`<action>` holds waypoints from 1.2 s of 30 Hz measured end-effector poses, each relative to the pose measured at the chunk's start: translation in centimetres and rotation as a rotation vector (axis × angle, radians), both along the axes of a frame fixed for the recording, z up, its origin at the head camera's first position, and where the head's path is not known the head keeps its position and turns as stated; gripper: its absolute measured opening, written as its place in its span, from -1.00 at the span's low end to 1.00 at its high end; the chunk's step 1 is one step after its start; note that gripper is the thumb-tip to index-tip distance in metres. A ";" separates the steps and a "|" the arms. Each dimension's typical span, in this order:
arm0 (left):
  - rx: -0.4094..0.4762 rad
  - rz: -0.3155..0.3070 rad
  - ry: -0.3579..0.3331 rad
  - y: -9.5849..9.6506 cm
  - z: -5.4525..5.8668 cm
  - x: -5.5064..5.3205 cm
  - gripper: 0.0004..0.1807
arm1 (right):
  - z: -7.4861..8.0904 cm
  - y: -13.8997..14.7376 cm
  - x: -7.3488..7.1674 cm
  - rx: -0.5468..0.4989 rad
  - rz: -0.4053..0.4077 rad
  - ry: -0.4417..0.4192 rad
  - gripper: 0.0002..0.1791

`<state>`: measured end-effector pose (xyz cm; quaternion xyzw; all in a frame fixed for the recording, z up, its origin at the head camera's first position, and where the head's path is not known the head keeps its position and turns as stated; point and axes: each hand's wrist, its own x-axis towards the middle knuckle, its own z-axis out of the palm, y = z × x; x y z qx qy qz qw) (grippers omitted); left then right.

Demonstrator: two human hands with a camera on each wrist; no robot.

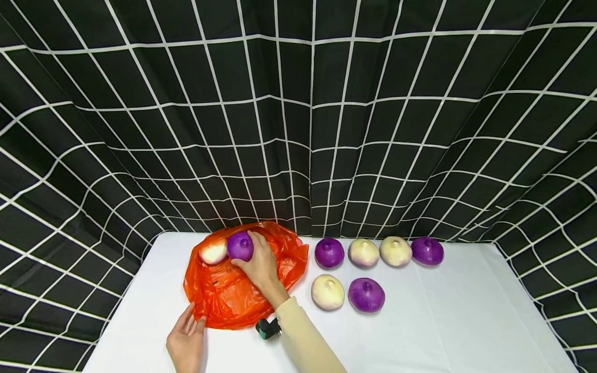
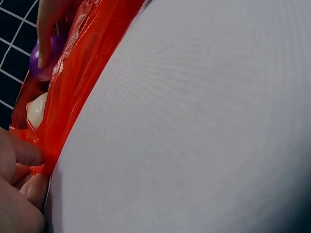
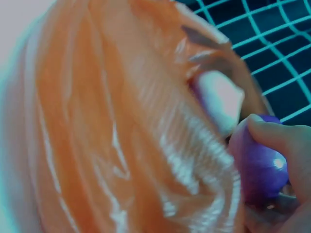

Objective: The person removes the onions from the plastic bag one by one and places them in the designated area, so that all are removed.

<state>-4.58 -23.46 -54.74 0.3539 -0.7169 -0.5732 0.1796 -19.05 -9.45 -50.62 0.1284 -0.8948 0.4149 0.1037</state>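
Observation:
A red plastic bag (image 1: 233, 295) lies spread on the white table, its mouth open. My right hand (image 1: 262, 263) grips a purple onion (image 1: 240, 246) over the bag's far part, the thumb and fingers round its sides. Close beside that onion, a white onion (image 1: 213, 252) sits in the bag; the right wrist view also shows this white onion (image 3: 221, 102) next to the held one. With thumb and fingers, my left hand (image 1: 186, 339) pinches the bag's near left edge. The left wrist view shows a fold of the bag (image 2: 46, 158) between them.
Right of the bag stand several purple and white onions in two rows, among them a white onion (image 1: 328, 292) and a purple onion (image 1: 366, 295) in front. A small black and green object (image 1: 268, 328) lies by the right sleeve. Black gridded cloth (image 1: 280, 129) hangs behind.

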 end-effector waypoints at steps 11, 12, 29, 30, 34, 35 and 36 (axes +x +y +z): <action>0.112 -0.030 -0.049 -0.8 0.7 -0.7 -0.43 | 3.4 0.8 2.2 -0.015 0.044 -0.075 -0.03; 0.114 -0.029 -0.051 -0.9 0.7 -0.6 -0.43 | 3.6 0.9 2.4 -0.015 0.049 -0.079 -0.03; 0.116 -0.023 -0.061 -0.8 0.5 -0.2 -0.42 | 6.4 5.5 6.5 -0.099 0.165 -0.047 -0.16; 0.119 -0.023 -0.064 -0.9 0.6 -0.2 -0.42 | 6.3 5.8 6.7 -0.105 0.164 -0.053 -0.16; 0.120 -0.025 -0.072 -1.0 0.6 -0.3 -0.42 | 6.0 7.0 7.5 -0.113 0.163 -0.071 -0.14; 0.118 -0.027 -0.077 -1.0 0.6 -0.3 -0.42 | 5.9 7.4 7.6 -0.114 0.165 -0.073 -0.14; 0.115 -0.026 -0.075 -1.0 0.6 -0.3 -0.42 | 5.8 7.7 7.7 -0.113 0.167 -0.075 -0.13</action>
